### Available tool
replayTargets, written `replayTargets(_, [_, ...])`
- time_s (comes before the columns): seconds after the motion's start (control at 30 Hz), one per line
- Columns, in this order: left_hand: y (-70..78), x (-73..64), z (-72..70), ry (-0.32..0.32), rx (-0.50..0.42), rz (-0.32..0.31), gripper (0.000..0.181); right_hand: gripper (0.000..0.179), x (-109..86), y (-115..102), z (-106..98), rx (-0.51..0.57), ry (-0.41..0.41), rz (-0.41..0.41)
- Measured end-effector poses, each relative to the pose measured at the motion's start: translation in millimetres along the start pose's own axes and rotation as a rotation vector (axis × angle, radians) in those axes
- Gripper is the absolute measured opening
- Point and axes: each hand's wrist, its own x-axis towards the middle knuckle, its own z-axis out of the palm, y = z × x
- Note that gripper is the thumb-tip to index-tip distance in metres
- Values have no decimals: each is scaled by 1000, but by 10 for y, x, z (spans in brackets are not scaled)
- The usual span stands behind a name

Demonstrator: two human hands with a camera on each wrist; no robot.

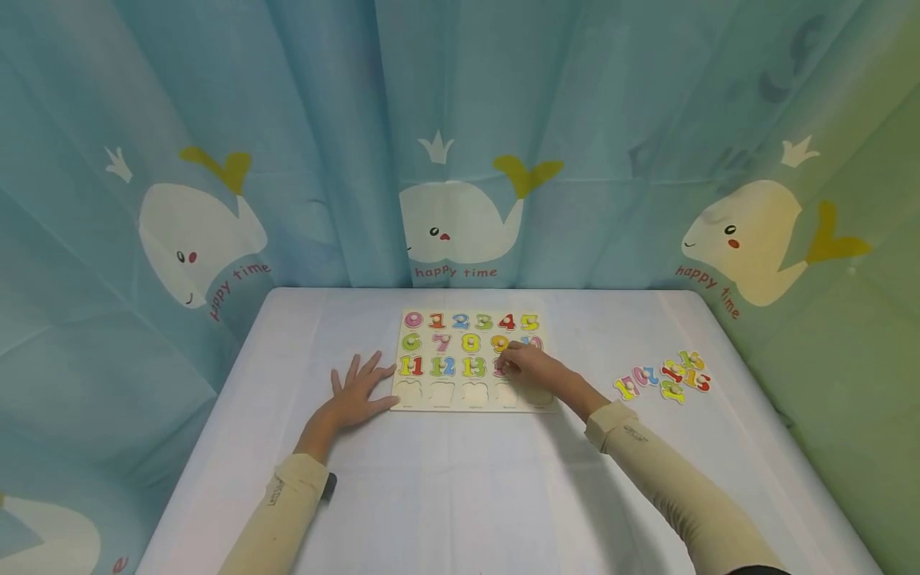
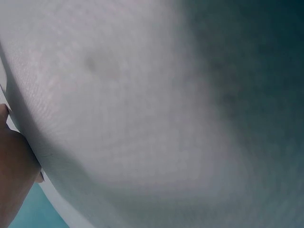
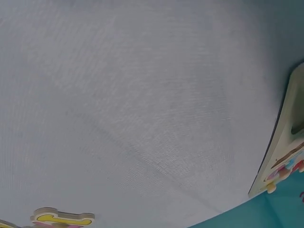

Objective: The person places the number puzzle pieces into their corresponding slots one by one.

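A wooden number puzzle board (image 1: 453,406) lies flat on the table with knobbed number pieces in its upper rows. My left hand (image 1: 354,399) is spread beside it, thumb and index fingertip at its left edge. My right hand (image 1: 533,367) reaches over the board's right side, fingertips curled down and pinching a pinkish number piece (image 1: 497,367) in the third row, right of the green 13 (image 1: 474,366). The fingers cover most of that piece. The bottom row shows bare recesses. In the right wrist view only the board's edge (image 3: 273,166) shows, at the right.
Several loose number pieces (image 1: 672,390) lie in a group on the table's right side; one piece (image 3: 61,217) shows at the bottom of the right wrist view. A white cloth covers the table (image 1: 460,495). Blue curtains (image 1: 323,160) with whales hang behind it.
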Motion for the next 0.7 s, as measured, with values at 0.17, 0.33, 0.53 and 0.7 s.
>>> replayTargets(0.17, [0, -10, -3, 4, -9, 8, 66, 12, -16, -3, 11, -107, 59, -106])
replayTargets(0.33, [3, -38, 5, 0, -27, 10, 64, 12, -41, 4, 38, -113, 66, -122])
replayTargets(0.53, [1, -27, 9, -7, -16, 4, 65, 23, -136, 127, 29, 31, 115, -57])
replayTargets(0.7, [2, -4, -1, 2, -21, 12, 64, 26, -268, 339, -38, 27, 188, 35])
